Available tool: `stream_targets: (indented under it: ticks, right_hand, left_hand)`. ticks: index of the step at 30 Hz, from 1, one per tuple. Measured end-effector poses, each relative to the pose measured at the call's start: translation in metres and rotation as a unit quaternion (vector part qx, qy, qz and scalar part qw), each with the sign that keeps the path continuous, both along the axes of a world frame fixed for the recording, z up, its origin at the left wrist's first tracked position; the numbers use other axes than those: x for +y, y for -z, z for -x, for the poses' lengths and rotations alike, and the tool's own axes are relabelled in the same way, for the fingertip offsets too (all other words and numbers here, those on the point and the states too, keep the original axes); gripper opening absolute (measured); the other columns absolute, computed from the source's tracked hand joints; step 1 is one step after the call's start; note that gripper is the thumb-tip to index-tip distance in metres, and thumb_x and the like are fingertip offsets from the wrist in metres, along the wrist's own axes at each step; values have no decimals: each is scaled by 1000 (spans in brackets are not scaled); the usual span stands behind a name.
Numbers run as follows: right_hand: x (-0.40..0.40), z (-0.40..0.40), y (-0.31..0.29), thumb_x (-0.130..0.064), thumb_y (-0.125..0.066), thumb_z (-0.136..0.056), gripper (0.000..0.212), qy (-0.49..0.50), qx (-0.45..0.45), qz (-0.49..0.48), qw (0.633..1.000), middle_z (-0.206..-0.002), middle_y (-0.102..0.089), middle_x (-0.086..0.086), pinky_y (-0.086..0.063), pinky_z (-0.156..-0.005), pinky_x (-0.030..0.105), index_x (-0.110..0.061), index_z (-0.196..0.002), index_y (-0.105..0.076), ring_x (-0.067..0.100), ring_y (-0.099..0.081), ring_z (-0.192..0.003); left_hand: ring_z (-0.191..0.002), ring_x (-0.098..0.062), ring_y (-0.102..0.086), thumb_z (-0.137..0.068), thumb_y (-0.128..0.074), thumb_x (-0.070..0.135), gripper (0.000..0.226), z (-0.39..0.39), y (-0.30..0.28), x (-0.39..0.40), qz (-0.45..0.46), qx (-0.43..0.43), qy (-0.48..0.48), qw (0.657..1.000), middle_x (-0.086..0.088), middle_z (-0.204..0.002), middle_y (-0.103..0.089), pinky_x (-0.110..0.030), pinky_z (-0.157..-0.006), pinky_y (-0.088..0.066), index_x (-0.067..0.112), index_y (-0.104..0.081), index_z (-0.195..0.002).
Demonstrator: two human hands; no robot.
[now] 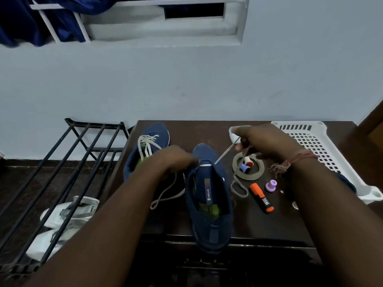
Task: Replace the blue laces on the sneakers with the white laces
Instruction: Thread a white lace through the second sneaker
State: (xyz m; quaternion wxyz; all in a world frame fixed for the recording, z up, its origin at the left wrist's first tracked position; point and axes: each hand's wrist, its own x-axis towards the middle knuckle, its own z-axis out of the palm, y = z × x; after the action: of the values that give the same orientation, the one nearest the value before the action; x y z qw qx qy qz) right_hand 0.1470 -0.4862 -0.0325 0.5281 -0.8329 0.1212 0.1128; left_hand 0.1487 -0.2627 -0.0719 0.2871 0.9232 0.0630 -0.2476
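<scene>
**Threading a white lace through a navy sneaker on a dark table**

Sitting in the middle of a dark brown wooden table [269, 220], a navy blue fabric sneaker [208, 201] points away from the viewer. The left hand [176, 157] is closed on its upper edge near the first eyelets. The right hand [263, 139] is raised, pinching a flat white lace [224, 153] that runs taut down to the shoe. A second navy sneaker [148, 141], already laced in white, lies just left. Near the right hand lie a grey tape ring [248, 176], an orange highlighter pen [261, 197] and a white plastic basket [323, 146].
</scene>
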Motion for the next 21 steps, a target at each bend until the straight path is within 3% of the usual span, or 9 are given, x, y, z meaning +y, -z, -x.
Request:
stream_targets:
  ticks: [2, 6, 9, 11, 13, 16, 21]
  right_hand:
    - [1, 2, -6, -45, -66, -88, 34, 12, 1, -42, 999, -60, -68, 3, -50, -59, 30, -14, -74, -61, 20, -57, -56]
    - [2, 10, -31, -46, -65, -90, 40, 26, -19, -76, 997, -47, -46, 1, -52, -60, 35, -10, -70, -61, 19, -46, -43]
    - [4, 26, -61, -38, -58, -95, 39, -9, -21, -16, 1000, -45, -45, -1, -44, -44, 20, -4, -82, -71, 19, -45, -46]
    - [7, 37, -82, -32, -56, -97, 36, -33, -9, 56, 998, -43, -51, 0, -35, -35, 14, -4, -78, -67, 20, -51, -46]
    - [12, 42, -104, -21, -53, -99, 25, -46, 6, 28, 998, -46, -57, 3, -43, -39, 18, -2, -86, -62, 17, -50, -42]
    - [18, 47, -140, -10, -47, -100, 18, -53, 18, -48, 997, -64, -65, 7, -52, -51, 28, -2, -104, -62, 12, -49, -42]
    - [22, 60, -200, -12, -43, -102, 23, -77, 28, -170, 982, -79, -71, 7, -60, -69, 34, -2, -109, -63, 15, -69, -64]
  left_hand:
    - [-77, -18, -66, -84, -69, 51, 38, -4, -16, 7, 104, -66, -63, 990, -3, -87, -73, -31, -73, -50, 14, -75, -85]
    - [-100, -18, -64, -81, -74, 56, 39, 3, -56, 21, 248, -159, -165, 941, 3, -104, -72, -37, -85, -49, 19, -75, -95]
    - [-89, -18, -66, -86, -71, 53, 33, 13, -86, 26, 332, -140, -166, 918, 4, -92, -73, -34, -77, -45, 22, -67, -75]
    - [-82, -14, -66, -91, -67, 49, 31, 19, -108, 24, 338, -126, -147, 921, 4, -89, -73, -27, -67, -45, 24, -65, -74]
    - [-79, -9, -66, -95, -63, 46, 26, 24, -133, 23, 332, -130, -138, 924, 7, -91, -74, -21, -59, -46, 24, -67, -80]
    - [-86, -12, -66, -95, -62, 45, 26, 33, -176, 21, 316, -127, -124, 932, 9, -95, -76, -28, -73, -43, 25, -73, -82]
    - [-86, -13, -67, -100, -56, 36, 22, 51, -242, 10, 287, -106, -102, 947, 3, -98, -78, -32, -85, -46, 22, -72, -94]
